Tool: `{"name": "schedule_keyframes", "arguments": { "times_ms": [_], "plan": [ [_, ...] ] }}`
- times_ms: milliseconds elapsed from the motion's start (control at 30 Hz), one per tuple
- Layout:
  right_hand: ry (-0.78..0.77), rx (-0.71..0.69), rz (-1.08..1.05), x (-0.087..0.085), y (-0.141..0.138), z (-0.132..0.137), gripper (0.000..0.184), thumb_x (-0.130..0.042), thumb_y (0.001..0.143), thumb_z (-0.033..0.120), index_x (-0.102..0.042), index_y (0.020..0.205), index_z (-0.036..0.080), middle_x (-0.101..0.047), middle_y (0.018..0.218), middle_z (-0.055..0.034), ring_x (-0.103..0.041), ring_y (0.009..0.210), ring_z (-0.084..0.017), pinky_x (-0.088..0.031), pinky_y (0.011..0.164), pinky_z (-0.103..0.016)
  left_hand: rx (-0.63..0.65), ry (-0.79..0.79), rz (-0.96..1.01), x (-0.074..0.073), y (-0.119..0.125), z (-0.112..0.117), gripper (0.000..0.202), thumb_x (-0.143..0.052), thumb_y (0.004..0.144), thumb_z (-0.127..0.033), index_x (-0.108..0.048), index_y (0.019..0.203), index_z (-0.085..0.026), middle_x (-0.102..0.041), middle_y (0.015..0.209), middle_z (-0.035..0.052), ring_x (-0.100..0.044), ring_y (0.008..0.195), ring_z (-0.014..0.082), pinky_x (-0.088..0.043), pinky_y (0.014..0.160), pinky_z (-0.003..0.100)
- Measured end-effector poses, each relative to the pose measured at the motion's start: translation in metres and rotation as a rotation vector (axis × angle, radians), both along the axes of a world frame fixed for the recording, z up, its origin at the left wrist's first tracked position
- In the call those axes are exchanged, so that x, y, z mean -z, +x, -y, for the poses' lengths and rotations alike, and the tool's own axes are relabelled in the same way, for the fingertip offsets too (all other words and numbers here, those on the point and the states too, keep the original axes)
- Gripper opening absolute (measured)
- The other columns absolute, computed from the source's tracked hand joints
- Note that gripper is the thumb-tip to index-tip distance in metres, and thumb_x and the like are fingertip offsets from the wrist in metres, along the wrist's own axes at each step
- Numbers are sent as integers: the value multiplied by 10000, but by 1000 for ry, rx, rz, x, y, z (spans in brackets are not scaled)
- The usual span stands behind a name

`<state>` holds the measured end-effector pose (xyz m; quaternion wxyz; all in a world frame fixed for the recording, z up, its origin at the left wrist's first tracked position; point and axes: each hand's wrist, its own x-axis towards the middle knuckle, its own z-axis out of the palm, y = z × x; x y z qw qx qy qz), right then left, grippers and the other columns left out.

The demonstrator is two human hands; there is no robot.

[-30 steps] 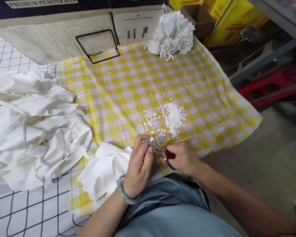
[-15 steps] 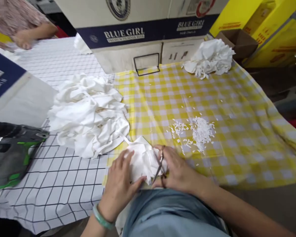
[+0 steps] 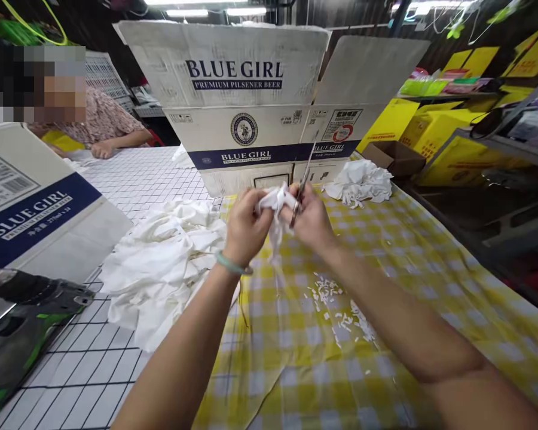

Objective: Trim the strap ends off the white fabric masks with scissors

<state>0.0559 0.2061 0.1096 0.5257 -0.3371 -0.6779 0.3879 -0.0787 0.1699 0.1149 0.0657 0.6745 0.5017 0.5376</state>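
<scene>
The scissors [image 3: 301, 185] stand nearly upright in front of the box [image 3: 233, 107], long axis vertical, tips up and leaning slightly right. The right hand [image 3: 311, 220] has its grip closed round the handles. The left hand [image 3: 246, 230] is clamped on a crumpled white cloth [image 3: 275, 206] touching the blades, raised above the desk [image 3: 430, 286].

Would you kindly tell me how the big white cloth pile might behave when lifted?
The white cloth pile looks floppy: it lies in crumpled folds. Probably light and apt to trail, since the cloth piece in the left hand, beside the scissors in the right hand, hangs limp.
</scene>
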Motion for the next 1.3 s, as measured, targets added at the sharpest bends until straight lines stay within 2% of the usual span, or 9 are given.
{"name": "schedule_keyframes", "arguments": {
  "times_ms": [133,300,400,500,700,900,1067,1200,1300],
  "plan": [
    [-53,271,330,19,14,-69,236,-634,702,251,-428,814,228,-564,777,13,-539,732,-160,-449,713,-292,44,-183,-41,34,3,-38,241,-559,802,-56,-606,1029,-122,-581,972,66,-570,714,120,-503,680,267],
    [-58,409,461,72,39,-61,321,-710,659,332,-418,755,237,-594,876,-63,-531,927,-265,-402,850,-400,73,-297,-190,104,-7,65,226,-590,803,-83,-638,1009,-163,-627,1065,88,-624,970,202,-526,870,353],
    [-127,114,492,99,19,-20,261,-681,701,364,-477,781,222,-603,841,-41,-552,811,-213,-423,778,-351,-50,-346,-224,124,-24,132,172,-506,864,-100,-623,970,-168,-628,1036,100,-586,982,230,-504,865,396],
    [-220,-190,495,119,-31,24,214,-686,690,305,-511,773,215,-606,766,11,-548,679,-149,-431,657,-272,-212,-387,-227,133,-49,161,165,-459,878,-94,-597,938,-161,-607,993,114,-548,954,253,-470,846,436],
    [-323,-298,457,118,-82,55,177,-605,711,201,-429,709,216,-532,689,35,-502,633,-122,-421,612,-250,-313,-433,-201,139,-86,172,120,-479,898,-145,-592,899,-186,-618,939,74,-577,936,223,-481,857,398],
    [-432,-537,202,80,-4,122,199,-618,790,236,-420,782,226,-507,798,13,-515,718,-123,-446,653,-245,-357,-321,-110,119,-71,184,147,-506,897,-148,-585,1017,-178,-594,1056,104,-583,1029,226,-500,890,389],
    [-596,-632,181,88,34,199,208,-607,783,168,-410,771,234,-453,765,16,-480,709,-135,-441,653,-265,-19,-387,-454,125,-55,167,487,-489,814,-24,-552,1259,-210,-305,1541,141,-163,1473,366,-257,1133,616],
    [-639,-508,272,107,53,211,195,-626,789,201,-435,791,239,-467,765,16,-486,674,-138,-454,623,-265,265,-409,-382,118,-45,161,260,-429,877,-61,-627,1003,-171,-632,1177,130,-563,1167,265,-457,990,455],
    [-569,-233,320,113,55,205,201,-657,813,263,-466,873,247,-524,861,-6,-552,821,-172,-488,780,-312,215,-421,-188,89,-30,165,205,-396,904,-94,-589,941,-152,-636,854,68,-599,784,170,-485,718,291]
  ]
}}
